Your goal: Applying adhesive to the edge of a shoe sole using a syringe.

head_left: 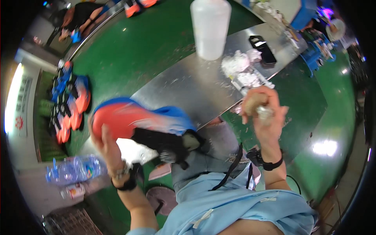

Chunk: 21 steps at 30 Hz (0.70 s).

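My left hand (105, 147) grips an orange and blue sports shoe (129, 116) by its orange end. The shoe is tilted on its side above the metal bench, with its black upper and opening toward my lap. Off to the right, my right hand (268, 113) is raised with its fingers curled round a tan, rounded lump (255, 102). A shiny, pale, see-through piece (265, 114) shows beside the lump; whether the two are joined I cannot tell. Just beyond this hand, a heap of white crumpled material (239, 64) lies on the metal bench (168, 88).
A tall white plastic container (210, 29) and a black phone-like device (263, 51) stand on the bench. Several orange and blue shoes (80, 96) line the left. Clear bottles (80, 169) lie at the lower left. Co-workers (84, 17) sit at the far left and far right.
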Available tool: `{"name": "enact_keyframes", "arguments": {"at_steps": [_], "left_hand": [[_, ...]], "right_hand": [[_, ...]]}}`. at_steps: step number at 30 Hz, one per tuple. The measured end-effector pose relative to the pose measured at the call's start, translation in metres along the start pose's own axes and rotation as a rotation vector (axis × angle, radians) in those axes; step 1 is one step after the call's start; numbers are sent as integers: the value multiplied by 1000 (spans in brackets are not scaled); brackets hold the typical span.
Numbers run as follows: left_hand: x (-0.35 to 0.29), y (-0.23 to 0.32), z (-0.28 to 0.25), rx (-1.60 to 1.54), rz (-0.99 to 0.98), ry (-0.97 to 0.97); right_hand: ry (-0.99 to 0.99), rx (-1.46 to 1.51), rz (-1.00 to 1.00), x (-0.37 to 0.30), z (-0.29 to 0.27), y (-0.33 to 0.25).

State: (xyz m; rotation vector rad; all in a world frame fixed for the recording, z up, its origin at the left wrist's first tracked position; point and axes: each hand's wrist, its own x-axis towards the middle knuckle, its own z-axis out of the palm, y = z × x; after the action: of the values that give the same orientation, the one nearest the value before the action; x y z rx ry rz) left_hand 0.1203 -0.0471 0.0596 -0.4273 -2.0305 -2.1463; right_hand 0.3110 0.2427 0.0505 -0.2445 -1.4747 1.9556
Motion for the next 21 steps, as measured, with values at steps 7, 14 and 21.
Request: {"name": "enact_keyframes", "arguments": {"at_steps": [7,14,21], "left_hand": [[27,31,81,-32,386,-531],[39,34,94,-88,538,-664],[38,41,101,115,472,-748]], "right_hand": [[-527,480,-106,14,35,-49],[-684,628,-16,35,53,-47],[-587,963,-19,39,54,-27]]}}
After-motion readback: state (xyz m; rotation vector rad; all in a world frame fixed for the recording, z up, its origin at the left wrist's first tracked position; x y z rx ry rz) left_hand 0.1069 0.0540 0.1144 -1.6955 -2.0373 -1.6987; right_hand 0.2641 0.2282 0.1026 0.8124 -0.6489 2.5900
